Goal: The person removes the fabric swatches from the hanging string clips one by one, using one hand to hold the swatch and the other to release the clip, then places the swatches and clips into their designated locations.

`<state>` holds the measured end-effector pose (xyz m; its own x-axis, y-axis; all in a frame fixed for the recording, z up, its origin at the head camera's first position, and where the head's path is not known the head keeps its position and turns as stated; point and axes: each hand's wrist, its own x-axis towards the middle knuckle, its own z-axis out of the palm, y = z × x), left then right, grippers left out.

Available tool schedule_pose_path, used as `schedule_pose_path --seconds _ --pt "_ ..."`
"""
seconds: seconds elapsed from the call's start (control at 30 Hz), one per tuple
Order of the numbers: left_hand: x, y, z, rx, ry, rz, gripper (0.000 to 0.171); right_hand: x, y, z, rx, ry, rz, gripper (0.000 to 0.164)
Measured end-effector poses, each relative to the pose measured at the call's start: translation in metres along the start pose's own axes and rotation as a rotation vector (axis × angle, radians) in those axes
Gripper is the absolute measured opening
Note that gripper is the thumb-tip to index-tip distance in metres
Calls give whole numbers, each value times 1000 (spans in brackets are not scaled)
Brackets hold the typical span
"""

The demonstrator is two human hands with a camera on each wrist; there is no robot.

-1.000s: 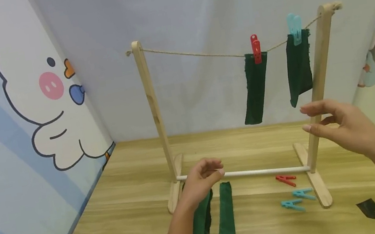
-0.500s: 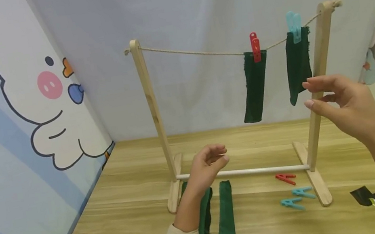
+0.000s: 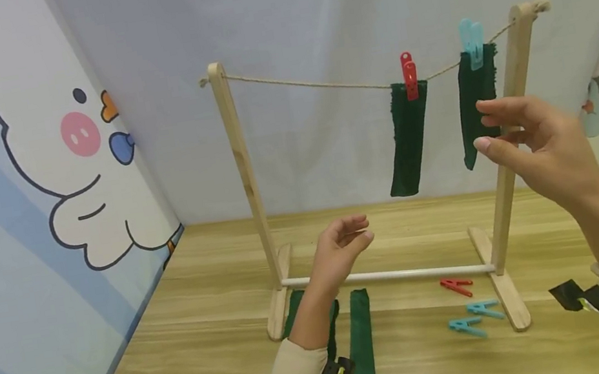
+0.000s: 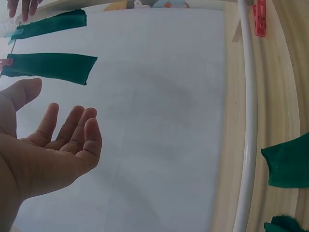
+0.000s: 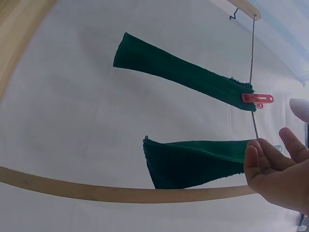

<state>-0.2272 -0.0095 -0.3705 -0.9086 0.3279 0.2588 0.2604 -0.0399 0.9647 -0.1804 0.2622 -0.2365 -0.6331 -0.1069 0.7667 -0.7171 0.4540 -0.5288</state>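
Note:
Two dark green cloth strips hang from a rope (image 3: pixel 313 86) strung between wooden posts. A red clothespin (image 3: pixel 410 79) pins the left cloth strip (image 3: pixel 409 143); a light blue clothespin (image 3: pixel 473 45) pins the right cloth strip (image 3: pixel 473 87). My right hand (image 3: pixel 543 151) is raised in front of the right post, its relaxed fingers overlapping the lower part of that strip in the head view, holding nothing. Lower down, my left hand (image 3: pixel 339 252) hovers above the white crossbar (image 3: pixel 419 272) with loosely bent fingers and nothing in them; the left wrist view shows its palm (image 4: pixel 53 159) bare.
On the wooden table (image 3: pixel 186 362) lie more green strips, one a flat green cloth (image 3: pixel 361 341), partly behind the left forearm. A red clothespin (image 3: pixel 456 286) and two blue clothespins (image 3: pixel 466 326) lie by the stand's right foot (image 3: pixel 508 298). A pale curtain (image 3: pixel 330 156) hangs behind.
Both hands have risen: the right from beside the post's lower part up to the hanging strip, the left upward and slightly right, away from the strips on the table. The clothespins and strips stay put.

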Motion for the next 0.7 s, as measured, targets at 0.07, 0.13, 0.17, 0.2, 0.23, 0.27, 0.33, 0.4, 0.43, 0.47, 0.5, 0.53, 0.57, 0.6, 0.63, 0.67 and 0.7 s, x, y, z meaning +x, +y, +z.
schedule_pose_path --seconds 0.07,0.13,0.17,0.2,0.23,0.27,0.33,0.4,0.43,0.47,0.5,0.53,0.57,0.6,0.63,0.67,0.7 --pt "4 1 3 -21 -13 -7 38 3 -1 2 8 16 16 45" --pt "9 2 7 -40 -25 -5 40 6 -3 4 -10 25 22 46" --pt "11 3 9 -46 -29 -3 42 8 -4 5 -9 27 22 46" --pt "13 3 11 -51 -31 0 43 10 -5 6 -1 28 21 47" --pt "15 4 13 -55 -32 4 44 11 -6 7 7 29 18 47" --pt "18 4 14 -55 -32 7 45 13 -7 8 6 27 12 48" --pt "22 5 17 -46 -29 14 47 17 -9 11 8 23 7 49" --pt "26 6 19 -35 -23 19 48 20 -11 13 16 21 9 50" --pt "29 6 21 -36 -22 24 48 22 -11 14 13 19 5 50" --pt "31 7 23 -36 -23 27 48 23 -12 14 7 19 1 50" --pt "32 8 24 -40 -25 30 48 24 -13 15 7 20 -2 50" --pt "34 9 26 -45 -26 34 48 25 -13 15 6 22 -6 50" --pt "36 10 28 -50 -27 37 48 26 -14 15 1 23 -11 50" --pt "37 12 30 -56 -28 42 49 27 -14 16 -4 24 -18 50" --pt "39 13 31 -60 -29 46 49 28 -15 16 -10 24 -21 50" --pt "40 14 33 -62 -28 50 50 29 -15 16 -21 25 -22 49" --pt "42 16 34 -63 -27 54 51 30 -15 17 -28 25 -25 49"
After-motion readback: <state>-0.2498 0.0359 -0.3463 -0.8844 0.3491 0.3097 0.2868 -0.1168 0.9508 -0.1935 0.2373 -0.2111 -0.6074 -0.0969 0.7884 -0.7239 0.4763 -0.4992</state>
